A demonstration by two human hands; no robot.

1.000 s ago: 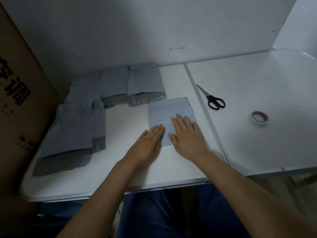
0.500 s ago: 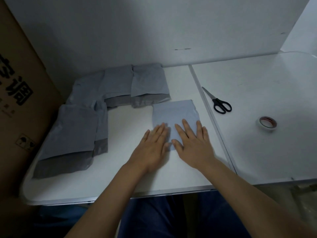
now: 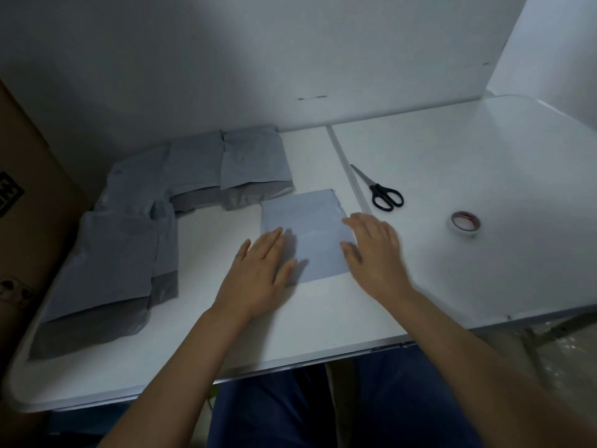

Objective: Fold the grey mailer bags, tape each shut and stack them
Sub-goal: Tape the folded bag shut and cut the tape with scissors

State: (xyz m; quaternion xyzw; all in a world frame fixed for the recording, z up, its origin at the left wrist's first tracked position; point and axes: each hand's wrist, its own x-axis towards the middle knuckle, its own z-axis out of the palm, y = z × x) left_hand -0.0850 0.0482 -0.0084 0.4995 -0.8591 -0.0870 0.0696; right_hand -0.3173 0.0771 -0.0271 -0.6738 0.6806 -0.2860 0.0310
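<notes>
Both hands are lying flat, holding nothing: our left hand (image 3: 261, 273) and right hand (image 3: 371, 250) are pressing the folded bag (image 3: 307, 227); tape (image 3: 465, 223) is waiting at three o'clock, so we are keeping one palm down.

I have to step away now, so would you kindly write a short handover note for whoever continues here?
Left hand: flat, fingers straight, pressing the folded mailer at its left edge.
Right hand: open, at the mailer's right edge; blurred, so contact is unclear.
Tape roll and scissors lie on the right table half, untouched.
Other grey mailers lie overlapping along the left and back.
Done: this mailer is folded.
Left: tape it shut, stack it, then do the rest.
</notes>
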